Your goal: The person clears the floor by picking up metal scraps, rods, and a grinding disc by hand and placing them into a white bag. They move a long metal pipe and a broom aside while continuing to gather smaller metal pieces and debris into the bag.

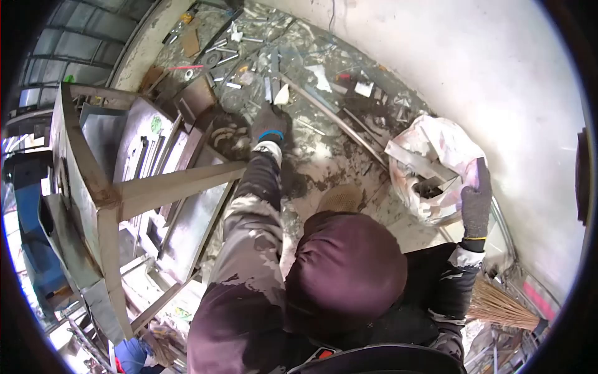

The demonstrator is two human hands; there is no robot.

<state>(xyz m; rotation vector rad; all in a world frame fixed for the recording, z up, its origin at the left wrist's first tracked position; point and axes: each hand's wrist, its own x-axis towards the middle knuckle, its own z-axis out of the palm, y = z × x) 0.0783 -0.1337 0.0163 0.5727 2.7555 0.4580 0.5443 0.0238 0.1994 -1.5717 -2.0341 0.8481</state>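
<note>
My left hand [269, 123], in a grey glove with a blue cuff, reaches down to the littered floor. Its fingers look bunched, and what they hold, if anything, is hidden. Just beyond the fingertips are a short metal strip [268, 89] and a white scrap [282, 95]. On the other side, my right hand [476, 206], in a grey glove with a yellow-edged cuff, is closed on the rim of a white sack [461, 140]. Grey angled metal offcuts [423, 165] stick up in the sack's mouth.
A metal frame [168, 187] stands close on the left, with panels leaning behind it. Long metal bars [330, 112] and scraps lie ahead. A white wall [523, 93] rises on the right, and a straw broom [504, 305] lies behind my right arm. A head in purple cloth [346, 268] fills the lower middle.
</note>
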